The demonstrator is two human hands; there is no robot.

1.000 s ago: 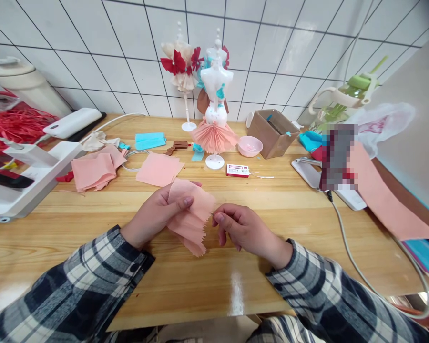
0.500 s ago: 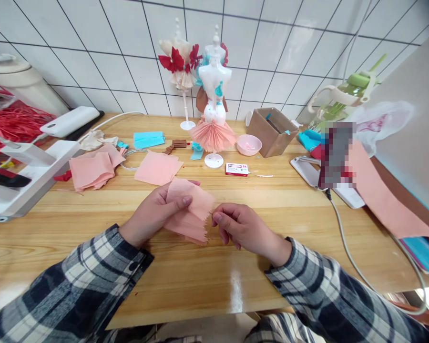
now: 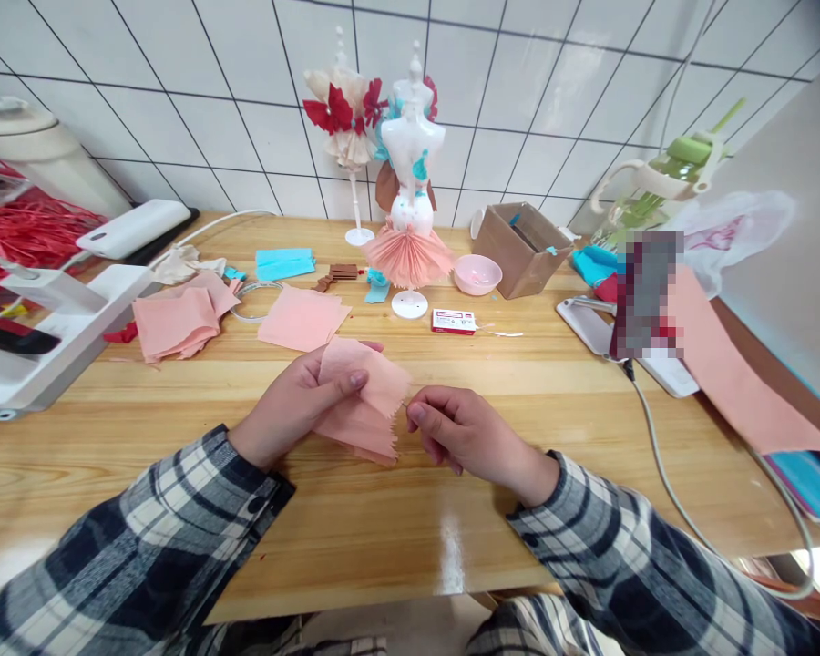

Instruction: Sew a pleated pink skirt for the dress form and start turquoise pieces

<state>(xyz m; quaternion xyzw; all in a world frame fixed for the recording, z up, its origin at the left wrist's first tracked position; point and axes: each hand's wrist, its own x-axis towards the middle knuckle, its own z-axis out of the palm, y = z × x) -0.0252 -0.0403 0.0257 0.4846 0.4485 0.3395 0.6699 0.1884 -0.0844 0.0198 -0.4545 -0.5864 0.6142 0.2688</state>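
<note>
My left hand (image 3: 314,387) is closed around folded peach crepe paper (image 3: 365,378), thumb on top. The paper's right edge is cut into a ragged fringe. At that edge my right hand (image 3: 461,428) pinches a thin, needle-like stick (image 3: 405,406) between thumb and forefinger; most of it is hidden. Beyond the hands stands a small white mannequin (image 3: 414,146) with a pleated peach paper skirt (image 3: 410,257). Square peach paper sheets (image 3: 304,319) lie just past my left hand, and another peach stack (image 3: 178,323) lies farther left.
A small red-and-white box (image 3: 454,321), a pink bowl (image 3: 476,274) and a cardboard box (image 3: 519,248) stand behind my right hand. A white power strip (image 3: 61,314) is at the left. A cable (image 3: 656,465) and a peach strip (image 3: 738,374) run along the right.
The view has shifted very slightly. Both hands keep nearly the same place and grip, the right one still at the paper's fringed edge.
</note>
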